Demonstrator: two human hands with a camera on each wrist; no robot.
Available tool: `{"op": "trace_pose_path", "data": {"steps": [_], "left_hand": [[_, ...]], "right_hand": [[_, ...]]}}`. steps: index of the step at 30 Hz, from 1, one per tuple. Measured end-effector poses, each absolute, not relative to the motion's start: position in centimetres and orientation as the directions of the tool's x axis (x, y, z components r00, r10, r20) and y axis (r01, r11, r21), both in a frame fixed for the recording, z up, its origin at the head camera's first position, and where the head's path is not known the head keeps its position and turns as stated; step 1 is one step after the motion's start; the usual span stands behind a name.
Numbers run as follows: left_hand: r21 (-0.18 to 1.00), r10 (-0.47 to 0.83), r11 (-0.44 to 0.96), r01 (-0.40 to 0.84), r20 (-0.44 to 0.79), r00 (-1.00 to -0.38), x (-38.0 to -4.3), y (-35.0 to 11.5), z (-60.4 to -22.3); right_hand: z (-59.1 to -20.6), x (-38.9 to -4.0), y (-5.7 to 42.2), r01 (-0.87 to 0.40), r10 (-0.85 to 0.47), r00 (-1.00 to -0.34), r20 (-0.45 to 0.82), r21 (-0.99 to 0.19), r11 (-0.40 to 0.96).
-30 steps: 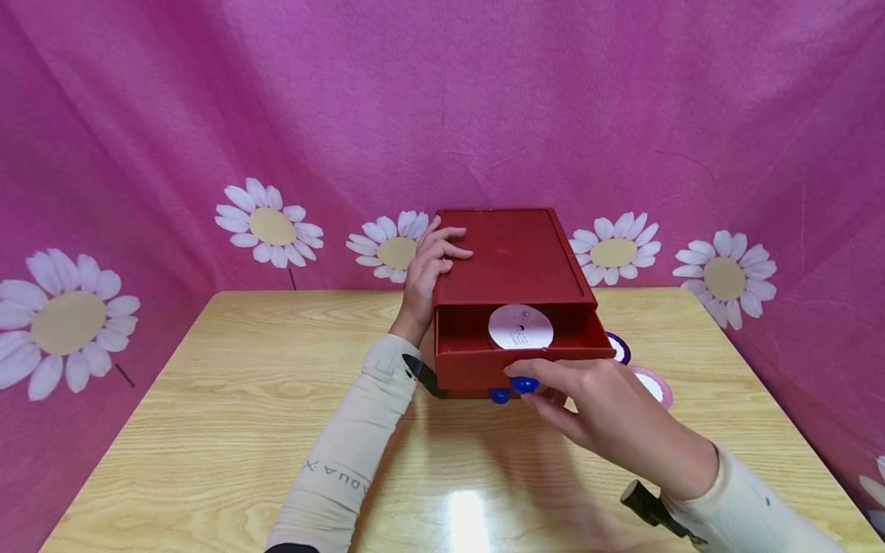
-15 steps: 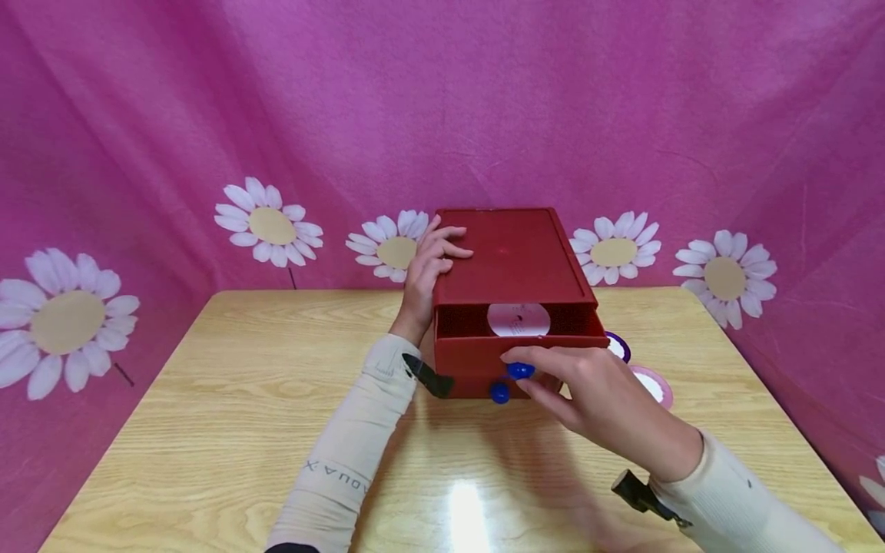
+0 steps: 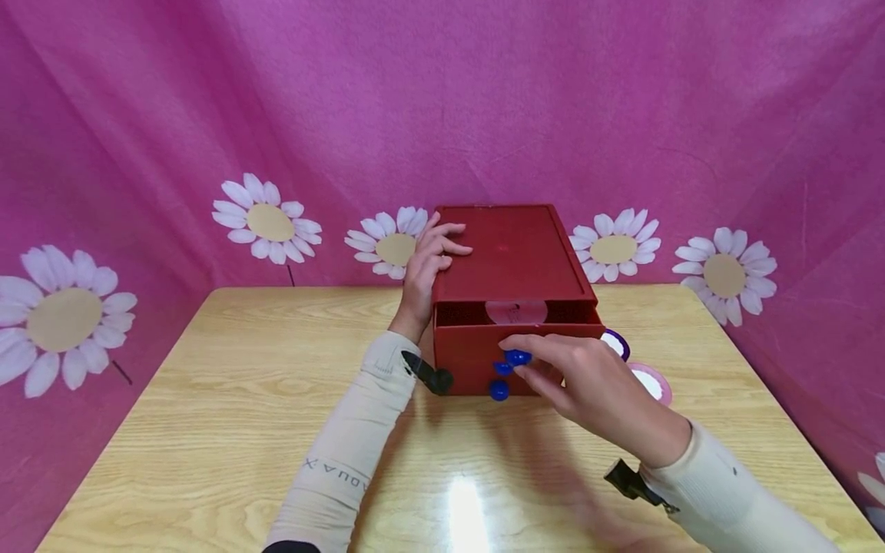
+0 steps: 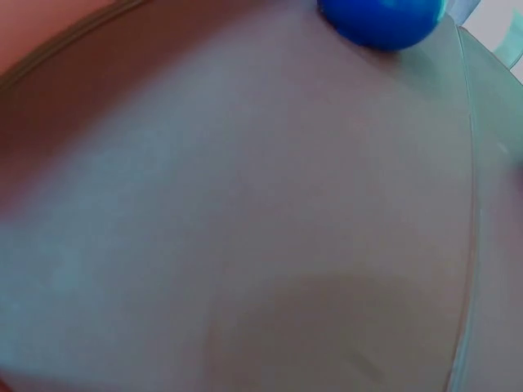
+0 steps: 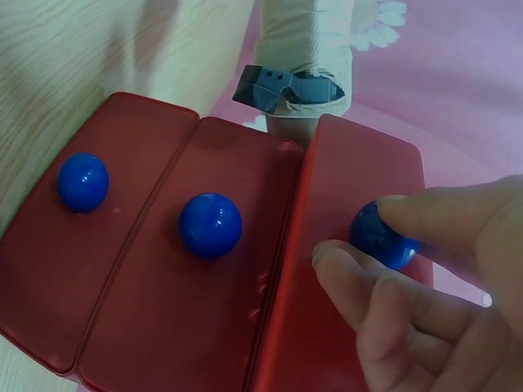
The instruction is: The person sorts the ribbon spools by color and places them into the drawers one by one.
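Observation:
A red drawer cabinet [image 3: 508,257] stands on the table. Its top drawer [image 3: 456,353] juts out a little, and a round pale disc with printing [image 3: 516,312] shows in the gap, partly covered. My right hand [image 3: 588,380] pinches that drawer's round blue knob [image 5: 380,233] between thumb and fingers. In the right wrist view, two more blue knobs, the middle [image 5: 210,225] and the bottom [image 5: 82,182], sit on drawers pushed in. My left hand [image 3: 425,273] rests along the cabinet's left side, fingers extended over its top. A blue knob [image 4: 384,18] edges into the left wrist view.
To the cabinet's right lie two round white-centred pieces, one purple-rimmed [image 3: 615,344] and one pink-rimmed [image 3: 650,382], partly hidden. The wooden table [image 3: 276,399] runs around the cabinet. A pink curtain with daisies [image 3: 498,100] hangs behind.
The top drawer has slid back into the cabinet, my right hand moving away from me with its knob. Less of the disc shows. My left hand stays on the cabinet.

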State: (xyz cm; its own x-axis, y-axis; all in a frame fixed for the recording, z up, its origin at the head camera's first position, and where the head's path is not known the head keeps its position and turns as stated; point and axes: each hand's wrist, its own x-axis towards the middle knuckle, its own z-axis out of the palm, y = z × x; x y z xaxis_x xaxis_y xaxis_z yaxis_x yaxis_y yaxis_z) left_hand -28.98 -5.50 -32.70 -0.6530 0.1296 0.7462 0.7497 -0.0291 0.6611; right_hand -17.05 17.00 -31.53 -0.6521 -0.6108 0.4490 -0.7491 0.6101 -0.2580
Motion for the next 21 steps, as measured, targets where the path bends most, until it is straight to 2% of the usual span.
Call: {"op": "trace_pose_path", "data": {"steps": [13, 21], "left_hand": [[0.685, 0.125, -0.026, 0.728, 0.725, -0.677, -28.9, -5.6, -32.5], [0.682, 0.118, -0.020, 0.731, 0.728, -0.675, -29.0, -5.4, -32.7]], "right_hand": [[-31.8, -17.9, 16.8, -0.775, -0.612, -0.619, 0.492, -0.256, 0.578], [-31.9, -18.5, 16.8, -0.764, -0.597, -0.630, 0.497, -0.259, 0.591]]}}
